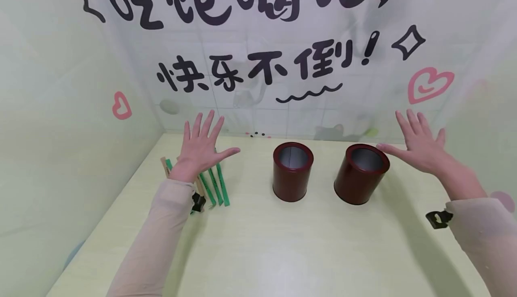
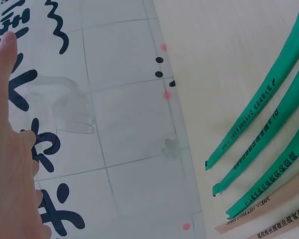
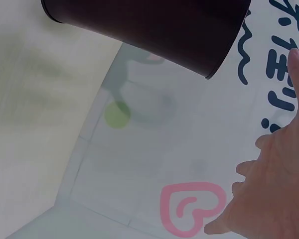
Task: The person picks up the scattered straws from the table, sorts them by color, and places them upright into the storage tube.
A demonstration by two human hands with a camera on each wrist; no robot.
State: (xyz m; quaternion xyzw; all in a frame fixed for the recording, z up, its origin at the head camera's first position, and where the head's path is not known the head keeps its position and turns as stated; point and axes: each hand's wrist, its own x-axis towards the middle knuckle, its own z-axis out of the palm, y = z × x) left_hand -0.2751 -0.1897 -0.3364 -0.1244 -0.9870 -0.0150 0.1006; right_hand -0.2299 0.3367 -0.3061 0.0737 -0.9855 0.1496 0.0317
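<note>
Both hands are held up over the table with fingers spread, and neither holds anything. My left hand [image 1: 199,150] is above several thin paper-wrapped sticks, some green [image 1: 222,185] and some tan [image 2: 269,203], partly hidden by the hand and forearm in the head view. To their right stands a dark red open-topped can [image 1: 291,185]. A second dark red can [image 1: 357,180], also upright with a hollow grey inside, stands further right. My right hand [image 1: 420,146] is up beside this second can; its thumb overlaps the can's rim in the head view.
The pale table [image 1: 274,252] meets a white sheet [image 1: 258,122] with large black lettering at the back. Side sheets [image 1: 60,153] rise at left and right. A black strap clip [image 1: 439,219] is at the right cuff, another [image 1: 198,202] at the left.
</note>
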